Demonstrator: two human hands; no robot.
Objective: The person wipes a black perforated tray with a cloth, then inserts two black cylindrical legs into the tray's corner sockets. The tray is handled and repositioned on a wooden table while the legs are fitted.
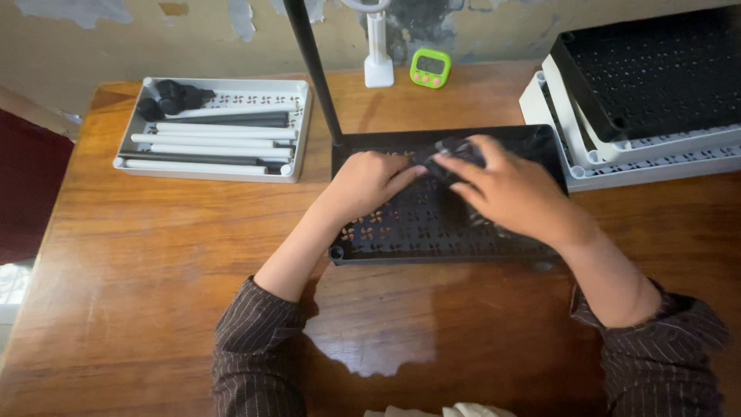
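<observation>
Looking down from the head camera, a black perforated tray lies flat near the tabletop's far edge, at its middle. The left hand rests on the tray's left part, fingers curled down; whether it grips anything cannot be told. The right hand pinches a small black part above the tray's far rim. The tray looks like light, stiff plastic, probably slick; its raised rim seems the surest hold. A white tray of rods sits toward the far left corner, stacked trays at the right edge.
</observation>
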